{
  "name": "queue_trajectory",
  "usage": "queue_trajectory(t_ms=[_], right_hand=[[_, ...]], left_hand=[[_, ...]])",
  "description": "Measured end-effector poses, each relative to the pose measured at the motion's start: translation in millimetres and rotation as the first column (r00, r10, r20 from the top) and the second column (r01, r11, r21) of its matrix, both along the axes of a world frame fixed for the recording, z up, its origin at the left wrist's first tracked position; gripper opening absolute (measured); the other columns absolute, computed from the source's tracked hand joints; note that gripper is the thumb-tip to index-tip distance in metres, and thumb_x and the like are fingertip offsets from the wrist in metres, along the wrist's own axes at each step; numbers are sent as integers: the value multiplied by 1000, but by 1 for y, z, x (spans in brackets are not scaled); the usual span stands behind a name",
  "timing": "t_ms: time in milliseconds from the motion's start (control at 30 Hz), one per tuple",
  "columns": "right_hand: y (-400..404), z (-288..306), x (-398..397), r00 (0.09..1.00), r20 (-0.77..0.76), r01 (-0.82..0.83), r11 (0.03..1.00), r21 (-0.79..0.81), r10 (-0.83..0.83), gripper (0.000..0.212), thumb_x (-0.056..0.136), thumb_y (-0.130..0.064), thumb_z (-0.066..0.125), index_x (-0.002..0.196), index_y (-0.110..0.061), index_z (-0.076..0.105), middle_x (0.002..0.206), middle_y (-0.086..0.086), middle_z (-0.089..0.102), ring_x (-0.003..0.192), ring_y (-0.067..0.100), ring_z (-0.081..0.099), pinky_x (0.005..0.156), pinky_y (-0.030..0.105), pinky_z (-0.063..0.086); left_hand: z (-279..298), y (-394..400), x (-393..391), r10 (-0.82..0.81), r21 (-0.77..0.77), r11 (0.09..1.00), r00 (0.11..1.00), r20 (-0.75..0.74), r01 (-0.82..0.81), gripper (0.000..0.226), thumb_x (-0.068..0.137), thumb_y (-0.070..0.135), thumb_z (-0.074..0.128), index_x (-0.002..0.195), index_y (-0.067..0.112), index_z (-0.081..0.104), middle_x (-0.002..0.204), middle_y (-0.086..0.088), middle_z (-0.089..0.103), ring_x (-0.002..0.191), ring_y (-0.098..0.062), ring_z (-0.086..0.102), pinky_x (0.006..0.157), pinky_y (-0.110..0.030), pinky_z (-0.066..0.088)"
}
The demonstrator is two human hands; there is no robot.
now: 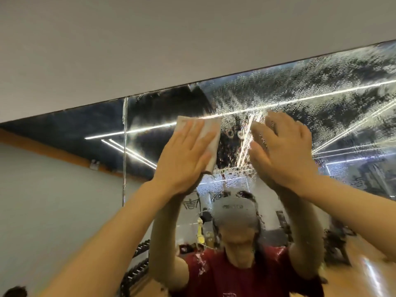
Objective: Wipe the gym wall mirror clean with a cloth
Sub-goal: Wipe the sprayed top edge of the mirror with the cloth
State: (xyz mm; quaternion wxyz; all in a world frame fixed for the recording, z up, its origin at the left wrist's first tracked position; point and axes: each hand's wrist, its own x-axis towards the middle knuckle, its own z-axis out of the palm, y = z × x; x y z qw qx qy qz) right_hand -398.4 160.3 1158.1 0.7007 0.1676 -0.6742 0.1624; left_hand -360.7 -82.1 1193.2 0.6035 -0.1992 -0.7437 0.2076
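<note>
Both of our bare arms reach up from the bottom of the view, nearest to us. Our left hand (184, 155) comes next, fingers straight and spread, pressing flat on a white cloth (209, 136). We think the cloth is folded, and it stands taller than it is wide, with its long side running up and down the glass. It sticks out to the right of the left hand and above the fingertips. Our right hand (282, 151) is just beside it, also flat and spread, but we cannot tell if it holds anything or even touches the glass.

Behind both hands is the mirror (321, 99). Its top edge runs just above the cloth, under the plain wall (150, 50). The glass to the left of the cloth looks dark and clear. The glass to the right, past the right hand, is covered in wet drops and foam.

So we think the wet part lies to the right of the cloth, and the left hand is the one to push it there. The right hand is in the way and may need to move.

Deep in the mirror we see a person in a red shirt (231, 275).
</note>
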Motion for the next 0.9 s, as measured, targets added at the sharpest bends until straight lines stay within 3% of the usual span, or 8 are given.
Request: queue_trajectory(t_ms=[67, 167, 333, 400, 500, 600, 733, 900], right_hand=[[10, 1, -4, 999, 25, 32, 999, 5, -33, 64, 91, -56, 25, 143, -26, 47, 153, 14, 37, 144, 33, 28, 114, 56, 17], [15, -3, -8, 997, 42, 66, 998, 17, -67, 64, 92, -57, 24, 148, -29, 40, 157, 12, 32, 145, 32, 26, 115, 55, 16], [15, -5, -10, 996, 43, 73, 997, 13, -74, 63, 94, -55, 23, 150, -29, 37, 159, 12, 29, 147, 31, 22, 116, 54, 13], [13, -6, -12, 996, 47, 74, 997, 13, -75, 63, 94, -55, 22, 151, -30, 35, 159, 11, 27, 148, 31, 20, 117, 55, 12], [13, -6, -15, 997, 29, 70, 998, 8, -70, 62, 94, -55, 23, 150, -31, 35, 159, 11, 29, 148, 30, 21, 117, 56, 13], [14, -7, -16, 997, 16, 70, 998, 6, -70, 62, 95, -56, 23, 150, -32, 36, 158, 10, 30, 147, 29, 22, 116, 54, 14], [15, -7, -16, 997, 21, 68, 998, 13, -69, 63, 94, -57, 22, 151, -33, 35, 159, 8, 29, 148, 28, 22, 116, 54, 14], [16, -8, -17, 998, 15, 66, 998, 15, -66, 62, 95, -56, 23, 150, -31, 36, 158, 10, 30, 147, 30, 23, 116, 53, 13]], left_hand=[[-1, -2, -2, 21, 58, 998, 1000, -3, -21, 61, 101, 51, 8, 155, 27, 22, 164, -7, 12, 152, -27, 5, 123, -45, 6], [25, -6, 3, 35, 317, 948, 998, -59, -15, 58, 102, 49, 12, 156, 30, 14, 165, -9, 3, 151, -32, 4, 119, -51, 18], [83, -17, 9, 38, 713, 700, 994, -99, 44, 54, 105, 48, 19, 156, 37, 7, 164, -14, -6, 150, -36, -6, 121, -56, 10], [96, 0, 7, 50, 675, 737, 994, -96, 28, 53, 105, 48, 19, 156, 37, 9, 164, -15, -3, 150, -36, -4, 121, -54, 7], [100, 53, -3, 1, 429, 903, 998, -62, 25, 53, 105, 48, 19, 156, 37, 12, 164, -15, 0, 151, -35, -3, 121, -46, 0], [92, 90, -10, -41, 257, 965, 998, -43, 51, 52, 105, 49, 19, 155, 40, 16, 165, -11, 2, 151, -31, -3, 121, -43, 2], [100, 56, -9, -1, 321, 946, 994, -112, 37, 55, 106, 40, 20, 158, 27, 7, 164, -13, 9, 151, -30, 5, 123, -42, 5], [95, -33, 9, 95, 577, 816, 972, -215, 48, 57, 105, 31, 30, 156, 10, 13, 158, -20, 22, 144, -40, 24, 118, -53, 23]])
